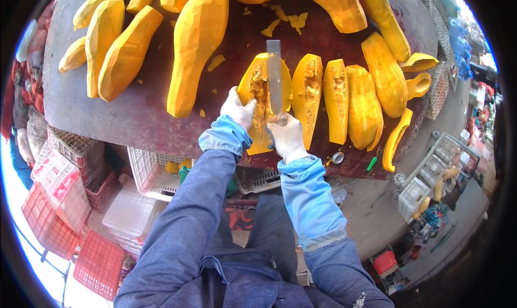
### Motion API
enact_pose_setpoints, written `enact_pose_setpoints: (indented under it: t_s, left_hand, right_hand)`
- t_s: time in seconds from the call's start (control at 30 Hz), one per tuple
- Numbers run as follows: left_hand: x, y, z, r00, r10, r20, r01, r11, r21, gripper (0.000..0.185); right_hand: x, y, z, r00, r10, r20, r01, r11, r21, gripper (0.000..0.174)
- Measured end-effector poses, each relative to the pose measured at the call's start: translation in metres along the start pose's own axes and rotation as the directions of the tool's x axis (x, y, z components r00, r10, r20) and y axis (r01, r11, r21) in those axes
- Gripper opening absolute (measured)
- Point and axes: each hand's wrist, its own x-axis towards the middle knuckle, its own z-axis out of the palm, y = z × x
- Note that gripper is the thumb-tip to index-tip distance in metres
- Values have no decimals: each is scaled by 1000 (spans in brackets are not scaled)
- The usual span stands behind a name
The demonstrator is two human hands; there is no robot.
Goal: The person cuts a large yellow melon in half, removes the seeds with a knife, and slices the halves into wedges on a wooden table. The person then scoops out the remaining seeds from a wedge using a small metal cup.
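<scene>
In front of me a peeled squash half (259, 91) lies cut face up, its seed cavity full of fibrous pulp. My left hand (239, 108), in a white glove, grips its left edge. My right hand (287, 136), also gloved, is closed around the handle of a knife (274, 75). The broad blade points away from me and lies across the right part of the half; how deep it sits cannot be seen. Just to the right are a second opened piece (299, 102) and a narrower one (336, 102), both with pulp showing.
Whole peeled squashes (198, 49) line the far side of the dark red table (153, 122). A metal spoon (337, 158) and a green-handled tool (372, 163) lie near its front edge. Plastic crates (149, 172) stand below left; a loaded cart (428, 174) is at right.
</scene>
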Motion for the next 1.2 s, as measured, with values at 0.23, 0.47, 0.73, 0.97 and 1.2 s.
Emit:
enact_pose_setpoints:
  t_s: [0.23,0.47,0.73,0.97,1.2]
  left_hand:
    - [-6,20,-7,999,-21,28,20,1000,15,62]
    - [-4,15,-5,999,-25,29,24,998,55,66]
    - [-5,18,-9,1000,-19,18,17,994,105,66]
    - [-6,26,-15,999,-25,48,19,991,133,65]
    - [-7,31,-16,997,-45,65,37,993,114,66]
  right_hand:
    - [-6,-13,-8,999,26,44,-26,1000,-7,13]
    - [-3,-12,-5,999,40,26,-42,996,75,10]
    - [-1,-19,-8,998,49,50,-53,996,73,12]
    - [-2,-19,-10,996,49,75,-54,996,75,12]
    - [-7,-11,-9,996,62,65,-66,996,65,13]
